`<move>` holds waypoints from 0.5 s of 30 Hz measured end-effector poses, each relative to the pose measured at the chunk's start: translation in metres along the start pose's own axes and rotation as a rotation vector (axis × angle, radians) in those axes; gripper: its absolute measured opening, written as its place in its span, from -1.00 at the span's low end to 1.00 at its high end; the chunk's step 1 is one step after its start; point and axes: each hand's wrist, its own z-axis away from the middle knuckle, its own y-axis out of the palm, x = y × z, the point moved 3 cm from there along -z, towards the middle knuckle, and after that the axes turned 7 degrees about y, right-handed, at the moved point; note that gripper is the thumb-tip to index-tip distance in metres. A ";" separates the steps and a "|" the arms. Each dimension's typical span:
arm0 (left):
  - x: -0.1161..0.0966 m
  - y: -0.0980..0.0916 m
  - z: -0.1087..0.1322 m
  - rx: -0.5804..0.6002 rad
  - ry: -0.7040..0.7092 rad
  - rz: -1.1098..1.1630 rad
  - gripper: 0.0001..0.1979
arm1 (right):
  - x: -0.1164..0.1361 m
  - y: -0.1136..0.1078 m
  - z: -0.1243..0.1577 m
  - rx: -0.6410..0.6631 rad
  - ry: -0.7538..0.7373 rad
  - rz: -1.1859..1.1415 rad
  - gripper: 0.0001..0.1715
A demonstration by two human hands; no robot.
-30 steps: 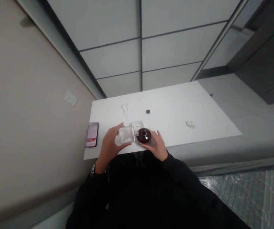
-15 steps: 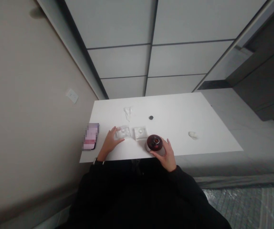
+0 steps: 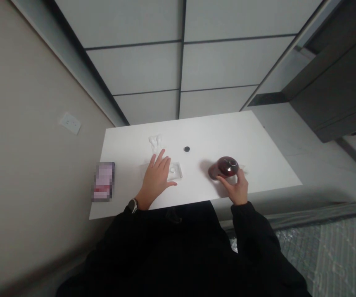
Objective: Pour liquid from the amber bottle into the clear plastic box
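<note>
My right hand (image 3: 236, 187) is wrapped round a dark red, shiny bottle (image 3: 224, 167) with a rounded top and a small ring-shaped opening. The bottle stands at or just above the tabletop, tilted a little in view. My left hand (image 3: 157, 176), fingers stretched out, is over two clear square plastic pieces. The right clear piece (image 3: 178, 170) shows a round hollow in its middle; my hand mostly hides the left one. Whether my fingers touch them I cannot tell. Behind them lies a small black disc, perhaps a cap (image 3: 187, 149).
The white table (image 3: 258, 177) has a crumpled whitish clump (image 3: 155, 142) toward the back. A phone (image 3: 104, 181), its screen blurred, lies at the left edge. Behind my right hand a pale scrap (image 3: 243, 168) partly shows. A wall with a socket (image 3: 70, 123) borders the left.
My right hand has carried the bottle to the right, away from the clear pieces. My left hand has moved right, over those pieces. The view has shifted slightly.
</note>
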 end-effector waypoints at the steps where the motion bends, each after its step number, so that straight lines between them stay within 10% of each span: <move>1: 0.000 0.002 -0.005 0.022 0.006 -0.011 -0.23 | -0.002 -0.002 0.002 -0.002 0.013 0.002 -0.16; 7: 0.001 0.004 -0.006 -0.035 -0.002 0.045 -0.38 | 0.000 -0.007 0.013 0.001 0.062 -0.020 -0.19; 15: -0.011 -0.054 0.035 -0.305 -0.105 0.376 -0.13 | 0.022 0.022 0.028 0.083 -0.034 -0.071 -0.13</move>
